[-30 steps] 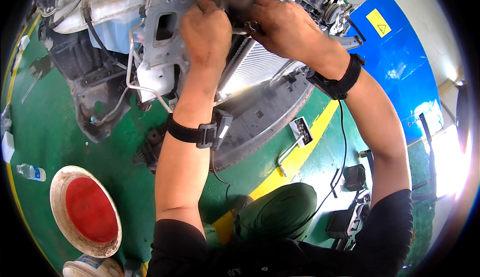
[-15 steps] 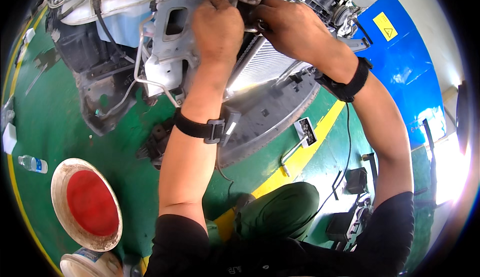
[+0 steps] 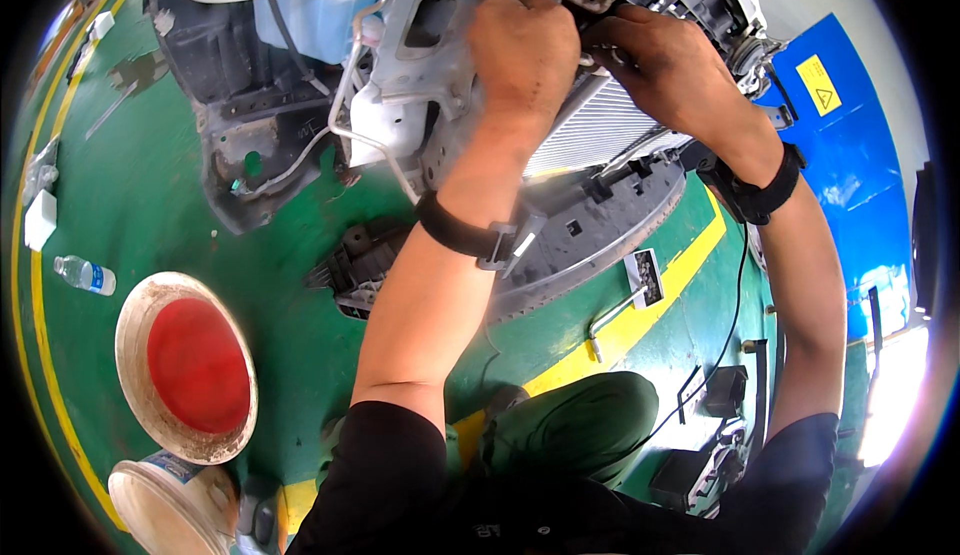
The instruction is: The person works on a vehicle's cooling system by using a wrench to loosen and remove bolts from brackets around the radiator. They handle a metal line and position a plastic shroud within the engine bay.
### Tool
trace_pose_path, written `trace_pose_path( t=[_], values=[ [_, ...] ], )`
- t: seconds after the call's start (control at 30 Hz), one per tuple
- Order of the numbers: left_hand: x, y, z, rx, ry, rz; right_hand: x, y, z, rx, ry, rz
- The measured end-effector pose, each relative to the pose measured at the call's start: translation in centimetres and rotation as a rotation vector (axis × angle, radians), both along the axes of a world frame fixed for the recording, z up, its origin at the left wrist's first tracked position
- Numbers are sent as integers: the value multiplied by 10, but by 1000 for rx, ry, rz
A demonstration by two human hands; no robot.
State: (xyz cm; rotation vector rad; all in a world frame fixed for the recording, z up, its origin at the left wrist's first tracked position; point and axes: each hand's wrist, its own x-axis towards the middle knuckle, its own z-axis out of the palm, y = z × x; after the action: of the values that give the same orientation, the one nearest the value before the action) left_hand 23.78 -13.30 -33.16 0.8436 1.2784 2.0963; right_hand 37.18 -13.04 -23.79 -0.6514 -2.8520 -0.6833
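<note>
Fisheye view from the wearer's head, facing down, forearms [image 3: 425, 305] close, left hand [image 3: 527, 55], right hand [image 3: 675, 70] farther off

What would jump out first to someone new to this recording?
Probably the big blue panel with its yellow label at the right, and the pale basin with a bright red middle at lower left. Next, at top centre, the left hand and right hand, close together among exposed vehicle parts.

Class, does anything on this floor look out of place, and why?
Yes: at left, a clear plastic bottle lies sideways on the green floor rather than standing; a bent silver metal tool lies partly on the yellow floor stripe, where someone could trip.
</note>
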Motion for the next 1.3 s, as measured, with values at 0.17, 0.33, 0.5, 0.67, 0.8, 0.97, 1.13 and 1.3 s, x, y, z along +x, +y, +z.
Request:
trace_pose_path(
  t=[0.17, 0.33, 0.5, 0.67, 0.8, 0.97, 1.13, 1.3],
  values=[
    [5, -2, 2, 76, -73, -42, -2, 4, -3, 10, 19, -99],
    [3, 6, -3, 103, 151, 183, -6, -2, 4, -29, -20, -35],
    [4, -5, 4, 38, 122, 75, -1, 0, 2, -48, 34, -70],
    [2, -4, 1, 124, 58, 99, -7, -4, 5, -58, -29, -10],
    [3, -5, 0, 136, 49, 59, -5, -1, 5, -102, 12, -27],
    [2, 6, -11, 174, 160, 132, 0, 3, 1, -76, 40, -57],
    [2, 9, -14, 189, 213, 177, -6, -3, 4, -57, 22, -38],
    [-1, -4, -7, 145, 179, 94, -3, 4, 5, -51, -15, -13]
  ],
)
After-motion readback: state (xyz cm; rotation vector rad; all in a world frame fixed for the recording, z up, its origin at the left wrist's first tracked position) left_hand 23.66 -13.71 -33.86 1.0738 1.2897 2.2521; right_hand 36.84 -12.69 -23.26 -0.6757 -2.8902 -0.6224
